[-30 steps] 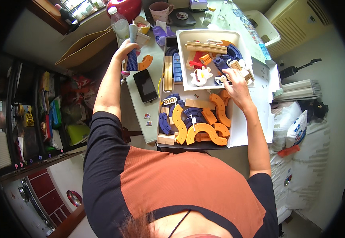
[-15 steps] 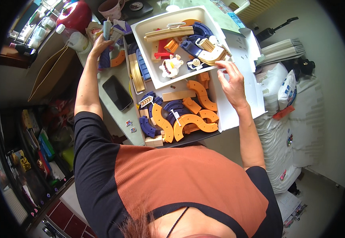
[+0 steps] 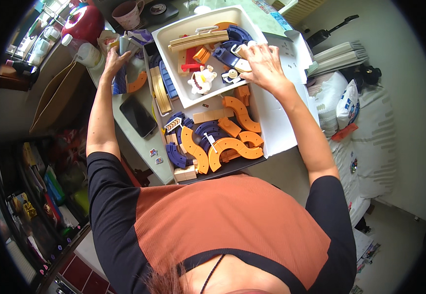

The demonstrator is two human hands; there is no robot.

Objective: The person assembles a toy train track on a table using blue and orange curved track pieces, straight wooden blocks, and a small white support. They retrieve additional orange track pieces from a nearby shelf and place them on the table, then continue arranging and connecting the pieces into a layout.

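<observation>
A pale wooden track piece [image 3: 244, 65] lies at the right side of the white bin [image 3: 170, 69], partly covered by the right hand [image 3: 263, 68]. The fingers of that hand bend down onto it; whether its grip has closed cannot be told, the back of the hand hiding the contact. Also in the bin: a white toy figure [image 3: 202, 81] near the front wall, a red piece [image 3: 191, 58], a dark blue curved track [image 3: 238, 33] and a long straight wooden track [image 3: 198, 41] laid across other pieces, obstructing the view of them. The bin sits over the far part of an open box [image 3: 284, 122], covering its contents there; nearer the person, this box holds an orange curved track [image 3: 232, 143] and a chevron sign [image 3: 173, 124]. The left hand [image 3: 116, 62] is at a blue checked object [image 3: 120, 81] on the desk [image 3: 149, 142]; the state of its grip cannot be told. Close around are a loose orange track [image 3: 137, 82], a plastic bottle [image 3: 86, 53] and, farther back, a mug [image 3: 126, 17]. A smartphone [image 3: 138, 115] lies left of the box.
</observation>
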